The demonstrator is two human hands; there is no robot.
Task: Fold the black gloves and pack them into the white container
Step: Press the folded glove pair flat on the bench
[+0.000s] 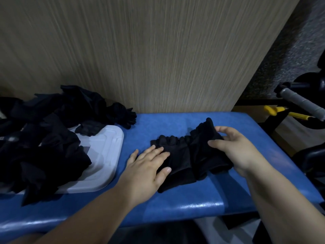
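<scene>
1. Just right of the white container [105, 155], one black glove [182, 159] lies on the blue bench [175, 208], not yet packed.
2. The left hand [149, 166] lies flat with straight fingers, pinning the end nearer the container. Best to keep pressing so the crease holds.
3. The right hand [235, 148] grips the raised, gathered cuff farther from the container. I'd carry it containerward, edges matched.
4. A loose glove pile [52, 138] overlies the container and may need shifting.

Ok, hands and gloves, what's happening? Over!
Left hand flat, pressing black glove on blue bench. Right hand pinching its folded cuff end. White container left, loose gloves heaped on it.
</scene>
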